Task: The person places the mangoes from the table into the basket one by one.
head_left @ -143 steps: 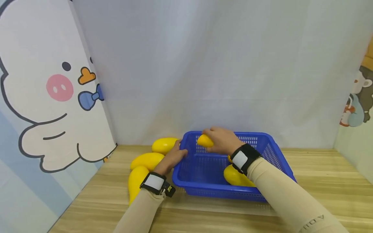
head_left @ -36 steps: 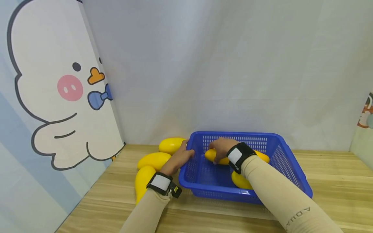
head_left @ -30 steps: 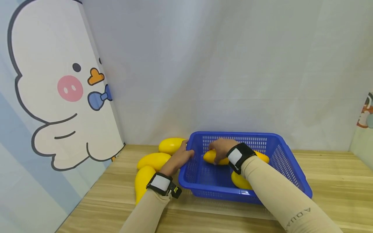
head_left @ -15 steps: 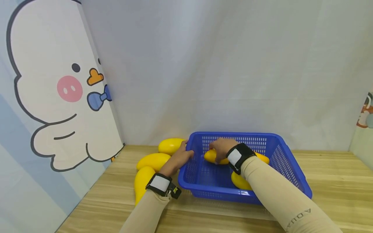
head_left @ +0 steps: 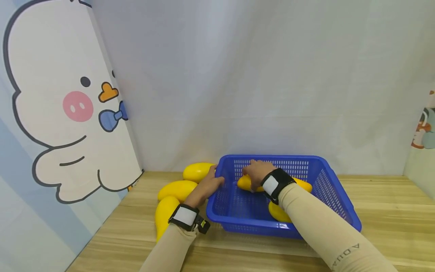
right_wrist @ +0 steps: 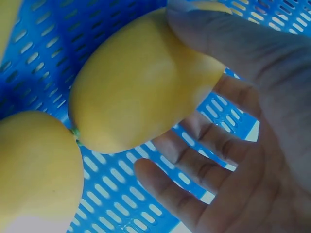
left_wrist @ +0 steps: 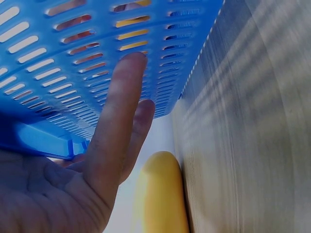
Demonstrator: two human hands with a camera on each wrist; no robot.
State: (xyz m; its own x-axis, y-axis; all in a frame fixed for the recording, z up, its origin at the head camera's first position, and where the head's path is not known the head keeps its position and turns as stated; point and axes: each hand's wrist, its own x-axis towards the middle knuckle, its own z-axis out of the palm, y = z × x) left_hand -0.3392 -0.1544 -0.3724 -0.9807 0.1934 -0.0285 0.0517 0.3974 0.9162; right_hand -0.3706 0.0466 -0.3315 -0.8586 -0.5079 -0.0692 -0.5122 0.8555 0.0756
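My right hand [head_left: 259, 173] is down inside the blue plastic basket [head_left: 251, 220], holding a yellow mango [head_left: 244, 183] between thumb and fingers. In the right wrist view, this mango [right_wrist: 141, 82] meets another mango [right_wrist: 36, 170] end to end, over the slotted basket floor. Part of a further mango [head_left: 278, 212] shows near the basket's front wall, under my right forearm. My left hand [head_left: 205, 188] grips the basket's left rim, thumb over the edge. Its fingers [left_wrist: 116, 107] lie along the outside of the slotted wall in the left wrist view.
Outside the basket, on its left, mangoes lie on the wooden table [head_left: 112, 241]: one at the back [head_left: 197, 172], one in the middle [head_left: 176, 190], one in front [head_left: 165, 213] beside my left wrist. A pale curtain [head_left: 272, 94] hangs behind the basket.
The mango in my right hand was up at the basket's rim level several seconds ago and is now low inside it. Over the last second both hands have barely moved; the view has shifted slightly.
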